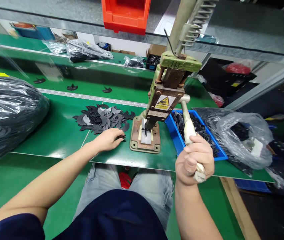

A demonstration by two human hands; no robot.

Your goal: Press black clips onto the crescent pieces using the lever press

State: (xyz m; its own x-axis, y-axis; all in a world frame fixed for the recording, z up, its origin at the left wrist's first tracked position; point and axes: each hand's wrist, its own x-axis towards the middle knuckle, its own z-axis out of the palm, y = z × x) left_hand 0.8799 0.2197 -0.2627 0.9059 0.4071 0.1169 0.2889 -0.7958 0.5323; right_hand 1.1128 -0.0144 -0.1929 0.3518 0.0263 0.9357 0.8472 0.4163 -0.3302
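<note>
Your left hand [109,139] pinches a small black piece [121,137] at the bench [59,133], just in front of the pile of curved pieces [104,119] and beside the press [167,96]. Your right hand [197,159] wraps around the lever handle [189,128], near the blue bin [174,136] of dark parts [202,128]. A dark curved piece [146,129] sits on the base plate [134,136], beneath the ram [152,124].

Black piece [122,136] — partly hidden by left hand [108,139], red bin [125,22] cropped above

Green table [57,140], dark pieces [103,118], press [154,111], blue bin [174,137], bags [9,113]
</note>
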